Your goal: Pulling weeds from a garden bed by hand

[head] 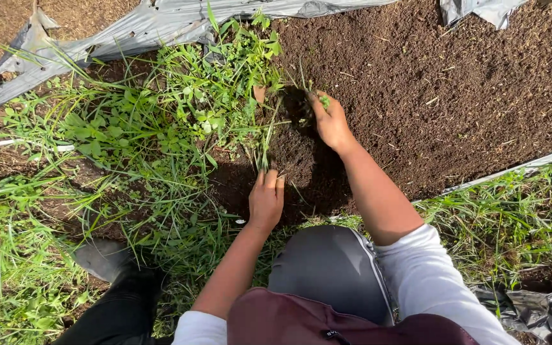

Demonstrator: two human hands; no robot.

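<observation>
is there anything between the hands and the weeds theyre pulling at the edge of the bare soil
Nothing visible does. The left hand already grips the base of a grass clump, and the right hand pinches a small green sprig at the edge of the dark soil. No tool or plastic sheet lies between them.
</observation>
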